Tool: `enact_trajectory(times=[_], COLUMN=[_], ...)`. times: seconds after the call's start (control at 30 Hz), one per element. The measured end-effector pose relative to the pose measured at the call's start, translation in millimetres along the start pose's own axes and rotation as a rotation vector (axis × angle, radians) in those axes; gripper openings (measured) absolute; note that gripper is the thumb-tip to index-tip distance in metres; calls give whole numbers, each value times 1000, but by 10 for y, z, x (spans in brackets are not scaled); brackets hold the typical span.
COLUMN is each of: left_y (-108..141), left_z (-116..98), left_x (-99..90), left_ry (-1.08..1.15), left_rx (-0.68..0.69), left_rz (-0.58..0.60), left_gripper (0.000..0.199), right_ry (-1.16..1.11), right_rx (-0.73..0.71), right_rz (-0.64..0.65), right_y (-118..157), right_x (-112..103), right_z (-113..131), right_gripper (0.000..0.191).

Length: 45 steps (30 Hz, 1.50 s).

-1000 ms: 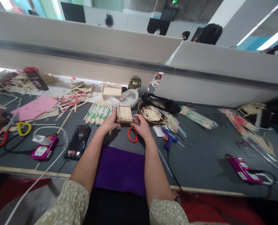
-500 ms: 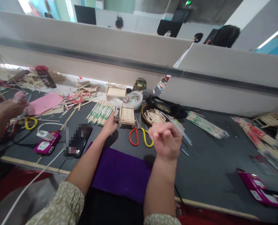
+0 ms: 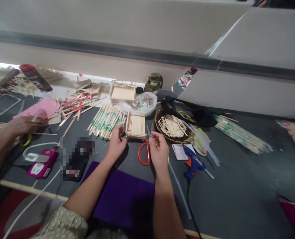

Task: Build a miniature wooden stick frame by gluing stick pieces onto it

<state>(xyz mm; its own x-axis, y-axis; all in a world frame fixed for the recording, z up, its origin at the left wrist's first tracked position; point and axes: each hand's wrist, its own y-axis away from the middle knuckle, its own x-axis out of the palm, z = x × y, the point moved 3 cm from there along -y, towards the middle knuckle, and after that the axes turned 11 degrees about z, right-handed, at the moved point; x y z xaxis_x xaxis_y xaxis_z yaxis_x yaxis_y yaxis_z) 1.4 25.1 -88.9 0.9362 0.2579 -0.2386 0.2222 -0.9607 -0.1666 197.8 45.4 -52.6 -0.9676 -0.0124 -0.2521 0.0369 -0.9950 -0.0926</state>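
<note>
My left hand [image 3: 116, 143] is beside the left front corner of a small bed-shaped frame of light wooden sticks [image 3: 137, 125]. Its fingers are half curled, thumb apart from the forefinger, and nothing shows between them. Over the scissors [image 3: 144, 153], to the right of that frame, my right hand [image 3: 159, 151] has its fingers drawn together. Whether they grip the scissors or a small piece is hidden; the yellow handle is mostly covered. Paper-wrapped chopsticks [image 3: 105, 121] lie in a row left of the frame. A purple cloth [image 3: 122, 196] lies under my forearms.
Short sticks fill a round basket [image 3: 192, 136]. A blue glue gun [image 3: 193, 162], its cord trailing down, lies at right. A second stick frame [image 3: 122, 94] and a jar [image 3: 153, 83] stand behind. At left are a phone [image 3: 81, 156], a power bank [image 3: 43, 163] and another person's hand [image 3: 29, 125].
My right hand has come down and left from in front of the basket to the scissors. My left hand has drawn back slightly and curled. The view has tilted downward.
</note>
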Motion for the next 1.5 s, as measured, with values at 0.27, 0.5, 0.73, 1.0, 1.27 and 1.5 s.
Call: enact_trajectory(times=[0.27, 0.5, 0.73, 1.0, 1.27, 1.5], left_y=[155, 180, 164, 174, 115, 101], left_z=[-218, -338, -379, -318, -305, -249], left_x=[131, 44, -38, -41, 31, 32], left_ry=[311, 568, 523, 495, 626, 715], left_rx=[-264, -362, -413, -448, -384, -399], left_rz=[159, -39, -85, -117, -160, -154], left_gripper=[63, 59, 41, 48, 54, 53], right_ry=[-21, -34, -122, 92, 280, 484], right_rx=[107, 147, 201, -13, -376, -678], right_rz=[114, 286, 377, 378, 403, 607], right_y=[51, 227, 327, 216, -98, -535], right_x=[145, 189, 283, 147, 226, 509], right_z=[-272, -118, -48, 75, 301, 463], right_gripper=[45, 46, 36, 17, 20, 18])
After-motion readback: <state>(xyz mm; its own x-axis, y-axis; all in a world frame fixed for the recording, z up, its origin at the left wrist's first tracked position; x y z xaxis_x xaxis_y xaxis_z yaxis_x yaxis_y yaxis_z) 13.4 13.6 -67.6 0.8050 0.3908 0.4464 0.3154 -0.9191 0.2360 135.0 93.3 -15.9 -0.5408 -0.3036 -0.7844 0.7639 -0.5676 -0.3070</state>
